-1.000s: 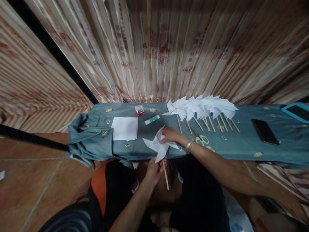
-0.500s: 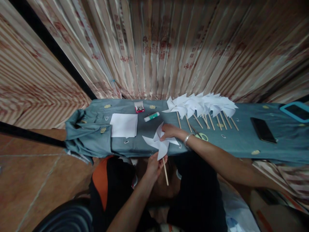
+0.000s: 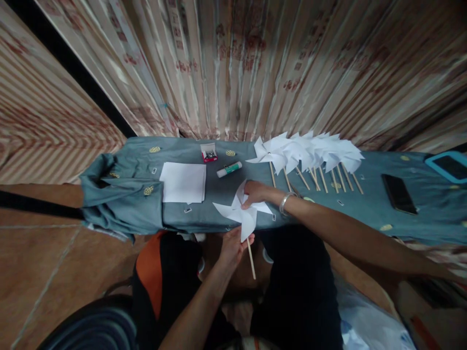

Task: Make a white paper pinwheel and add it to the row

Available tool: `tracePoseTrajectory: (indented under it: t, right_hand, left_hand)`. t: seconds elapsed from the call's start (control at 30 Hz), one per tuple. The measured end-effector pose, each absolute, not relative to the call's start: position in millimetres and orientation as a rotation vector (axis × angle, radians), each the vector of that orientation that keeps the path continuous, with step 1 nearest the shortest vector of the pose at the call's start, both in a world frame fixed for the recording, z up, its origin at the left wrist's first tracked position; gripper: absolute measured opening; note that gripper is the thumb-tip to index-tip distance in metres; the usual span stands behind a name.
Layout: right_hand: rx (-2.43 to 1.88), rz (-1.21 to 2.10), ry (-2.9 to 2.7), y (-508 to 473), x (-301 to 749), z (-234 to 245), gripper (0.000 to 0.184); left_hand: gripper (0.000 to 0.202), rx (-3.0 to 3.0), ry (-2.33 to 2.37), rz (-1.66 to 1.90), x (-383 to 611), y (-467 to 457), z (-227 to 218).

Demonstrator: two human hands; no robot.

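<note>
A white paper pinwheel (image 3: 248,221) on a thin wooden stick is between my two hands at the front edge of the table. My left hand (image 3: 233,243) is closed round the stick just below the blades, and the stick's lower end sticks out beneath it. With thumb and fingers, my right hand (image 3: 253,192) presses on the pinwheel's centre and upper blade; the fingertips cover the hub. A bracelet (image 3: 286,203) is on the right wrist. The glue stick (image 3: 229,169) lies just beyond the hands.
Overlapping finished pinwheels (image 3: 292,148) lie in a row at the back right. A stack of white paper (image 3: 183,182) and a small red box of pins (image 3: 209,153) are on the left. A black phone (image 3: 399,193) and a blue-framed device (image 3: 448,166) lie right. The cloth-covered table (image 3: 350,218) is narrow.
My head view has shifted slightly, so the table sits a little higher. Both hands keep hold of the pinwheel; the right thumb now presses at its centre. The right forearm covers more of the green-handled scissors.
</note>
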State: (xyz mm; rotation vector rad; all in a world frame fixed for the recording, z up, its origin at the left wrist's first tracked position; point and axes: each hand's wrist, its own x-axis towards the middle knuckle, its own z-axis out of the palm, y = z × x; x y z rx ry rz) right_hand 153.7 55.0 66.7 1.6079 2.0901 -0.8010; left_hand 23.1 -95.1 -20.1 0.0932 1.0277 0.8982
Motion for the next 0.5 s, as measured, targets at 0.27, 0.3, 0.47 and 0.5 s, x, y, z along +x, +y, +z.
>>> tracePoseTrajectory:
  t: [0.27, 0.3, 0.47, 0.5]
  right_hand:
    - [1.605, -0.801, 2.057, 53.1, 151.8, 69.0, 0.048]
    - [1.607, -0.803, 2.056, 53.0, 152.0, 68.3, 0.049]
    - [1.652, -0.843, 2.068, 52.3, 154.0, 62.6, 0.047]
    - [1.681, -0.864, 2.060, 51.9, 154.4, 61.5, 0.046]
  left_hand:
    - [0.042, 0.166, 1.038, 0.883, 23.6, -96.1, -24.8]
    - [0.045, 0.171, 1.033, 0.885, 23.7, -96.5, -24.8]
    - [0.048, 0.185, 1.008, 0.892, 24.0, -97.5, -22.8]
    - [0.048, 0.183, 1.006, 0.893, 24.2, -97.3, -22.2]
